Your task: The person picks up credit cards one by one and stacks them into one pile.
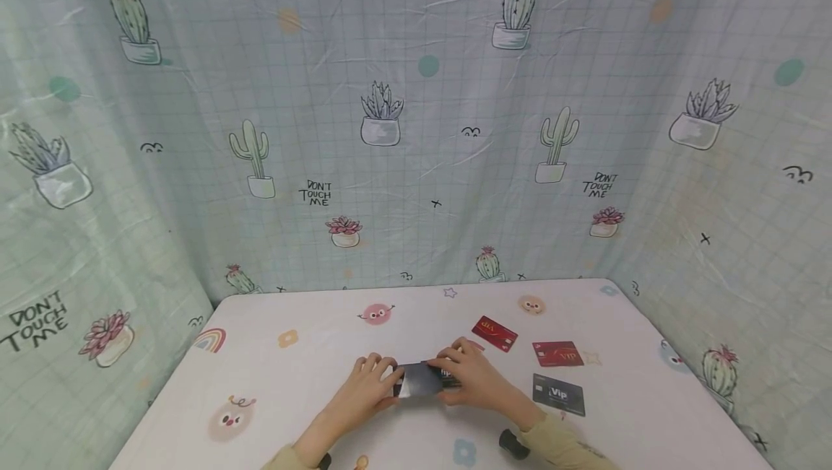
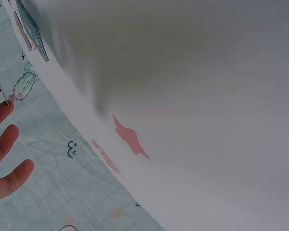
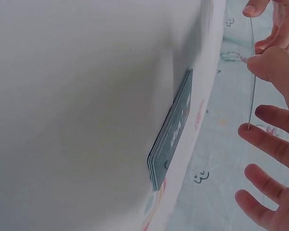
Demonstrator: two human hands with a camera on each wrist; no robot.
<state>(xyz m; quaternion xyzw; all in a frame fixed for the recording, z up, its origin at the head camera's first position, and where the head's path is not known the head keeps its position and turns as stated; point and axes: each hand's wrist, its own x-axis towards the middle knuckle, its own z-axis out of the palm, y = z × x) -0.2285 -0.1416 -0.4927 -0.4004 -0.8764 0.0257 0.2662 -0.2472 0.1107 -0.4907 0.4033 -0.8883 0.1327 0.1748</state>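
In the head view my left hand point(image 1: 364, 389) and right hand point(image 1: 479, 377) hold one dark card point(image 1: 421, 380) between them, one hand at each end. The right wrist view shows this card edge-on as a thin line, pinched between thumb and finger of the right hand point(image 3: 279, 139), with left fingertips at its upper end. Fingers of the left hand point(image 2: 9, 159) and part of the card's edge show at the left of the left wrist view. Below the held card, a stack of several grey VIP cards point(image 3: 173, 137) lies on the table, partly hidden in the head view.
To the right on the white patterned table point(image 1: 312, 354) lie two red VIP cards, one farther back point(image 1: 495, 333) and one nearer point(image 1: 557, 354). A dark grey VIP card point(image 1: 559, 394) lies in front of them. Cactus-print cloth point(image 1: 416, 181) hangs around the table.
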